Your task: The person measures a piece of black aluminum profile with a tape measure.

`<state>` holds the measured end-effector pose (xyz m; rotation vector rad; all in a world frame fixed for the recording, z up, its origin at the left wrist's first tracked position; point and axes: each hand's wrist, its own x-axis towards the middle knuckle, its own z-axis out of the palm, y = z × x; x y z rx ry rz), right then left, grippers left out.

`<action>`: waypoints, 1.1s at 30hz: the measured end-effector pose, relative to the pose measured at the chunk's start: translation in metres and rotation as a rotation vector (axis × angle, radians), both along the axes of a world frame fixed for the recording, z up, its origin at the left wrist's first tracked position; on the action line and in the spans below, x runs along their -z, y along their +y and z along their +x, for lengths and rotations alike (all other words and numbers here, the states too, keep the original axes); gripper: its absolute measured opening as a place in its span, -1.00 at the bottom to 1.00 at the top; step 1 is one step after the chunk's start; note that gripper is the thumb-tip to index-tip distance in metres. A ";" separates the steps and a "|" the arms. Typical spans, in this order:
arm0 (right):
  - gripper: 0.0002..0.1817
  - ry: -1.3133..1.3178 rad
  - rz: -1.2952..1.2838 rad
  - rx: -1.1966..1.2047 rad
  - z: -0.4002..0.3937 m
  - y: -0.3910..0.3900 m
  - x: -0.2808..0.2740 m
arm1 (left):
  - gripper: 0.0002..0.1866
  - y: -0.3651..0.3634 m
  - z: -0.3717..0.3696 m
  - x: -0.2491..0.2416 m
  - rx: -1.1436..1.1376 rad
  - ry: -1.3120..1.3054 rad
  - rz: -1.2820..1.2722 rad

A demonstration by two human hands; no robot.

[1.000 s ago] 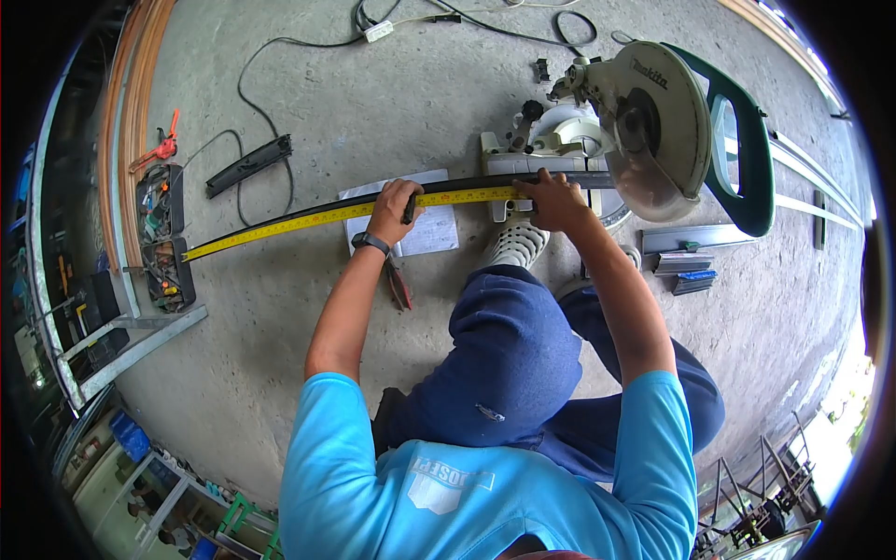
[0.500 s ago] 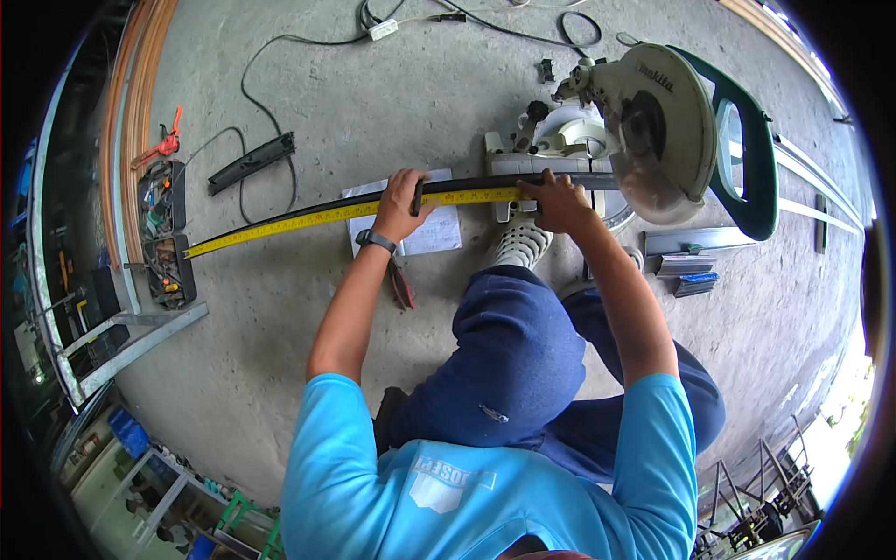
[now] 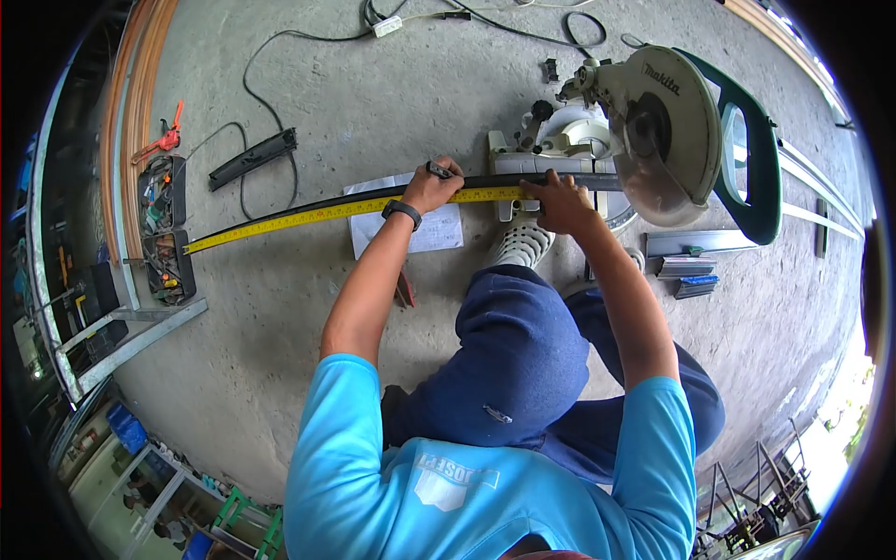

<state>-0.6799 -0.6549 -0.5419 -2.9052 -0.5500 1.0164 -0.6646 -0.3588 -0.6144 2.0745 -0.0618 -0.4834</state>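
Observation:
A long dark metal bar [image 3: 504, 181] lies across the base of a mitre saw [image 3: 667, 135] and runs off to the left. Along its near side stretches a yellow tape measure [image 3: 308, 217], its far end by the toolbox. My left hand [image 3: 432, 187] is closed on a black pen [image 3: 439, 170] and rests over the bar and tape. On the right, the fingers of my right hand [image 3: 563, 203] are wrapped over the tape and bar beside the saw. White paper with writing [image 3: 434, 230] lies partly beneath the tape.
A toolbox of hand tools [image 3: 168, 266] and an orange-handled tool [image 3: 163, 135] are at the left, near a metal frame [image 3: 140, 350]. Cables [image 3: 271, 103] cross the floor. Cut profile pieces [image 3: 695, 266] lie right of my foot; red-handled pliers [image 3: 403, 289] are partly behind my left forearm.
My left hand has slid right along the tape, nearer my right hand, and the pen in it has tilted. My right hand holds its place.

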 end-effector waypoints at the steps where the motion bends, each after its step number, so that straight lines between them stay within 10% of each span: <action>1: -0.08 0.011 -0.001 0.003 0.001 0.000 0.000 | -0.77 0.000 0.000 -0.001 0.002 0.004 -0.002; 33: -0.10 -0.006 0.009 0.007 -0.001 -0.003 0.007 | -0.73 -0.008 0.005 -0.008 0.040 0.018 0.029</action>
